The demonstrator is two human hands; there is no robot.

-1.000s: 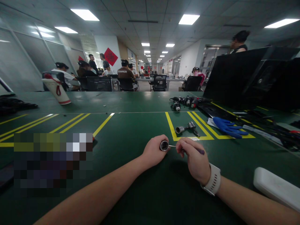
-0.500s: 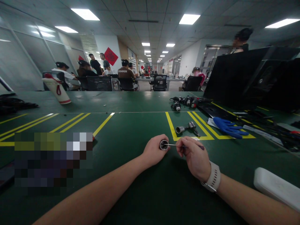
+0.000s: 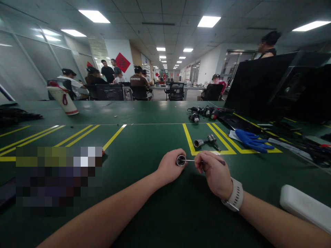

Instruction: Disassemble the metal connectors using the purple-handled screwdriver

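Note:
My left hand [image 3: 168, 167] is closed around a round metal fitting [image 3: 177, 164]; its open, hollow end faces me. In my right hand [image 3: 216, 172], which wears a pale watch, is a slim screwdriver [image 3: 190, 160] with a dark handle. The thin shaft points left and reaches over the rim to the fitting's opening. Whether the tip touches the inner wall, I cannot tell. Just beyond my hands, two similar metal fittings [image 3: 198, 143] lie inside a yellow taped outline.
A blue glove [image 3: 249, 139] lies to the right, near a black monitor [image 3: 263, 86] and cables. Several corded metal parts [image 3: 196, 118] sit farther back. A white case [image 3: 302, 205] is by my right forearm. At left stand a tumbler [image 3: 64, 100] and a blurred-out item. People sit beyond the table.
My hands, the fitting and the screwdriver stay almost exactly where they were. In the background, people have shifted slightly.

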